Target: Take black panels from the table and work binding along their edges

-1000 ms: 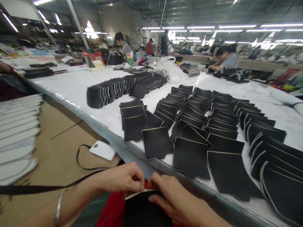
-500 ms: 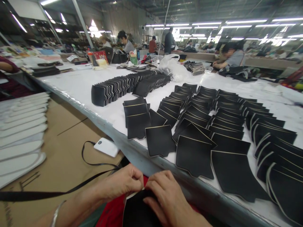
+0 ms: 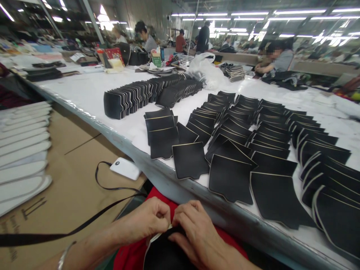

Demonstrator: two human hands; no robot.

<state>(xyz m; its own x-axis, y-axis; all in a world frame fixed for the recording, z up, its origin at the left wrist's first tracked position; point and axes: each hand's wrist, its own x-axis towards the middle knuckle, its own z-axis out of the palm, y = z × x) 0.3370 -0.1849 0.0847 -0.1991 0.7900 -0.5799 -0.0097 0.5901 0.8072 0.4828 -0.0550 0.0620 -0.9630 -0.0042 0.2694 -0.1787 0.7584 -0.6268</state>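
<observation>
Low in the view, a black leather-like piece (image 3: 165, 253) with a pale edge lies over my lap, against red cloth (image 3: 126, 252). At its top edge my left hand (image 3: 156, 217) is closed in a pinch, the fingertips partly turned from view. My right hand (image 3: 197, 228) grips the same piece from the other side, thumb on its face and fingers curled over the far edge. The two hands nearly meet. Just beyond them, similar black panels with pale edges (image 3: 189, 160) lie overlapping in rows along the table.
A white table (image 3: 132, 140) runs across in front, its near edge close to my hands. A row of standing black pieces (image 3: 112, 105) and a clear plastic bag (image 3: 204, 71) are farther back. Left are cardboard (image 3: 81, 150), a white power bank (image 3: 125, 168) with a black cord, and pale strips (image 3: 22, 168). People sit behind.
The view has tipped slightly downward, so the table and panels appear higher. Both hands stay at the piece's top edge, with the left wrist a little lower.
</observation>
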